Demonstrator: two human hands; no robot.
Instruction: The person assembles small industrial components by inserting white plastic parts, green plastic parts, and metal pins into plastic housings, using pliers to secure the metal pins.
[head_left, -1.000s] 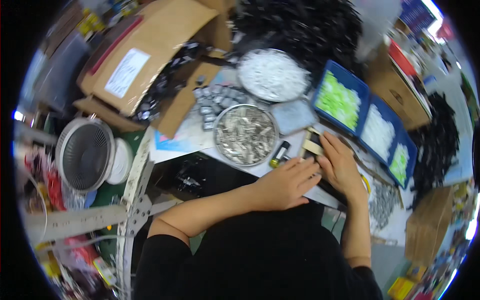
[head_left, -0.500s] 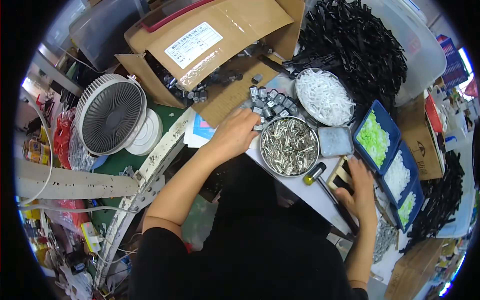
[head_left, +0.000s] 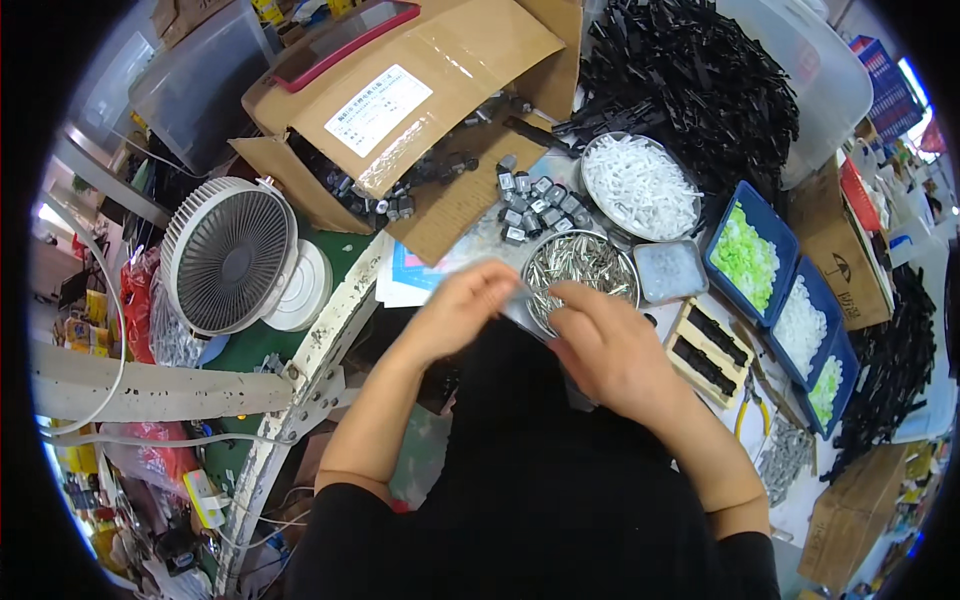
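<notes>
Where the hands meet just in front of the round metal bowl of pins [head_left: 580, 265], a small blurred grey piece [head_left: 522, 308] is pinched between the left hand [head_left: 462, 305] and right hand [head_left: 605, 350], both closed on it.

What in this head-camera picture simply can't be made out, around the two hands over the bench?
- Small item between the left hand and right hand: motion-blurred and covered by fingers; its kind is unclear.
- Round metal bowl of silvery pins: near edge hidden behind both hands.
- Open brown cardboard box: flaps hide most of its dark parts.
- Grey bench top: nearest part hidden by the person's black-clothed body.
</notes>
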